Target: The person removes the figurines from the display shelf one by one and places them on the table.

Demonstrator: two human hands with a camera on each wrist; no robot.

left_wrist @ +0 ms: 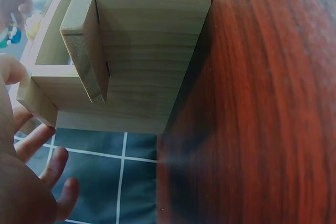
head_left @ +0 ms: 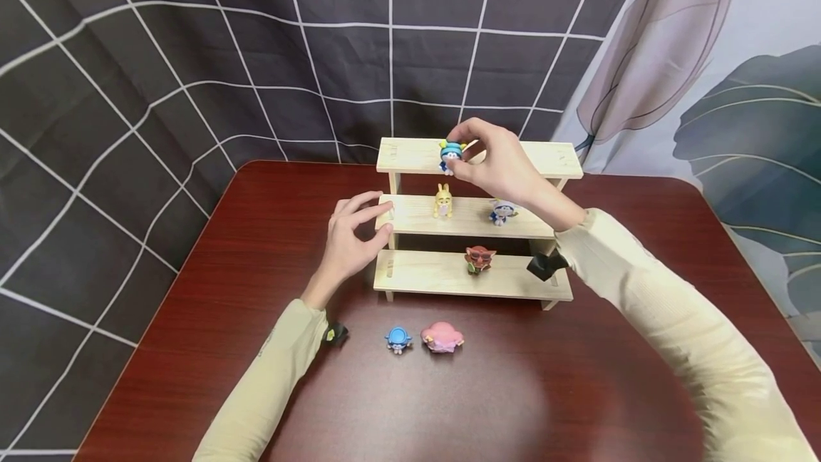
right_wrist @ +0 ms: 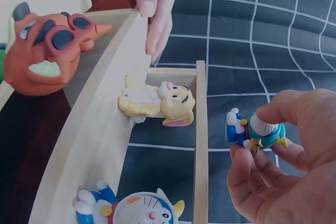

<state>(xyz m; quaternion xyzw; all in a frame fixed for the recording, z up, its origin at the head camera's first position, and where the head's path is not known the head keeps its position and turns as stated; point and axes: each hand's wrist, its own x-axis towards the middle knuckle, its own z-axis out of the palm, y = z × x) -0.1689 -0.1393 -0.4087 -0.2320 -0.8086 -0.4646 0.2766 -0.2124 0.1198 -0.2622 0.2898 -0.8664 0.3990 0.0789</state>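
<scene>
My right hand (head_left: 497,155) pinches a small blue-and-white cat figurine (head_left: 451,155) with a teal hat and yellow tips. In the right wrist view this figurine (right_wrist: 257,129) is held just off the top board, thumb on its face side. My left hand (head_left: 351,234) grips the left end of the middle board of a three-tier wooden display stand (head_left: 410,278). The left wrist view shows its fingers (left_wrist: 34,142) spread around that board end. On the middle board stand a yellow long-eared figurine (head_left: 442,202) and a white-faced blue figurine (head_left: 503,212).
A reddish-brown figurine with sunglasses (head_left: 479,259) stands on the lowest board. In front of the stand, a blue figurine (head_left: 398,339) and a pink-topped figurine (head_left: 442,337) rest on the dark red table (head_left: 269,219). A grid-patterned curtain (head_left: 346,55) hangs behind.
</scene>
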